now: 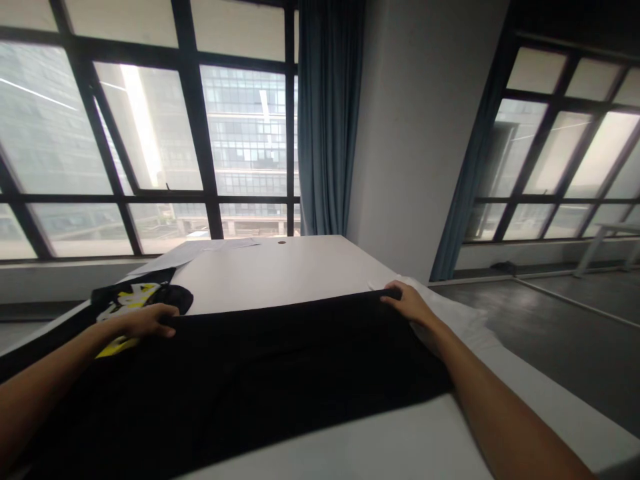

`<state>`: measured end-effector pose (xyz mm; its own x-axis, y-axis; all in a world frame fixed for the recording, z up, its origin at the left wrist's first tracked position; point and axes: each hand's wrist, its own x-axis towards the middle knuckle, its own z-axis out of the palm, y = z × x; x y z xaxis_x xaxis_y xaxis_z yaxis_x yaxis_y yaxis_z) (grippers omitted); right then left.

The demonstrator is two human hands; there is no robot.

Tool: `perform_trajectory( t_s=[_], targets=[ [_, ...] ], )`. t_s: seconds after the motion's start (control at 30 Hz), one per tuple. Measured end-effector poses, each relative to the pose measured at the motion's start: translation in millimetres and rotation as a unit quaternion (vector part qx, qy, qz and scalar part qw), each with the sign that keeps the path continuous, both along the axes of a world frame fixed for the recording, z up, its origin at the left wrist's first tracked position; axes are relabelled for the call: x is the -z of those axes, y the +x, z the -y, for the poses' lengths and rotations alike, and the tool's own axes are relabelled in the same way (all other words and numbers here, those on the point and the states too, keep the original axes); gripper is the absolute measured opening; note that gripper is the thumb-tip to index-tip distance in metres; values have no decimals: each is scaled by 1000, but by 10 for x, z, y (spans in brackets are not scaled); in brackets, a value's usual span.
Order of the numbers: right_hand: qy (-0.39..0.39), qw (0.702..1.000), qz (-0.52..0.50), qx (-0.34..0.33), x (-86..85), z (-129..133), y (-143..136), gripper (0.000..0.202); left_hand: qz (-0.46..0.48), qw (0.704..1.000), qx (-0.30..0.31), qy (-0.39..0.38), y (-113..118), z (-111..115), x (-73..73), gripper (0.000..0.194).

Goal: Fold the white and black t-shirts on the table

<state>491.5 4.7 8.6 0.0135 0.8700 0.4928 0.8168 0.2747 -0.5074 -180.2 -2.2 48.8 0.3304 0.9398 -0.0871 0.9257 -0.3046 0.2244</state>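
Observation:
A black garment [280, 373] stretches across the white table in front of me; I cannot tell its exact kind. At its far left edge, my left hand [150, 321] has thumb and fingers closed on the cloth. My right hand [407, 303] pinches the far right corner, with the thumb toward me. Between the hands the far edge runs nearly straight. Just beyond my left wrist lies black cloth with a white and yellow print [125, 301], partly covered by that hand and forearm.
The white table [270, 273] extends toward the windows. White fabric [463, 320] lies along its right side, and a thin white sheet [193, 252] is at the far left. A blue curtain [330, 120] and a grey pillar [415, 133] stand behind.

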Motion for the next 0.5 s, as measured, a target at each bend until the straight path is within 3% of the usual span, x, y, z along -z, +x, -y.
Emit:
perform_trajectory(
  t_s=[0.1, 0.17, 0.23, 0.3, 0.33, 0.37, 0.43, 0.47, 0.5],
  targets=[
    [8, 998, -41, -36, -95, 44, 70, 28, 26, 996, -9, -81, 27, -162, -319, 22],
    [13, 998, -52, -36, -145, 73, 98, 30, 17, 995, -12, -93, 110, -360, -586, 17],
    [20, 998, -51, -25, -171, 88, 111, 31, -25, 998, -42, -39, 293, -603, -840, 17],
    [26, 999, -45, 4, -170, 97, 99, 31, -72, 985, -117, 107, 596, -857, -1009, 23],
    [23, 998, -41, 28, -159, 104, 78, 31, -73, 963, -155, 210, 786, -976, -1042, 29],
    [14, 998, -35, 54, -143, 114, 47, 31, -67, 946, -175, 263, 992, -1083, -1036, 37],
    [-29, 995, -19, 96, -101, 145, -41, 32, -45, 904, -221, 363, 1417, -1244, -910, 48],
    [-58, 993, -8, 107, -78, 165, -92, 34, -38, 893, -244, 377, 1619, -1289, -798, 54],
    [-86, 990, 4, 111, -56, 184, -142, 37, -38, 908, -240, 340, 1802, -1308, -660, 60]
  ],
)
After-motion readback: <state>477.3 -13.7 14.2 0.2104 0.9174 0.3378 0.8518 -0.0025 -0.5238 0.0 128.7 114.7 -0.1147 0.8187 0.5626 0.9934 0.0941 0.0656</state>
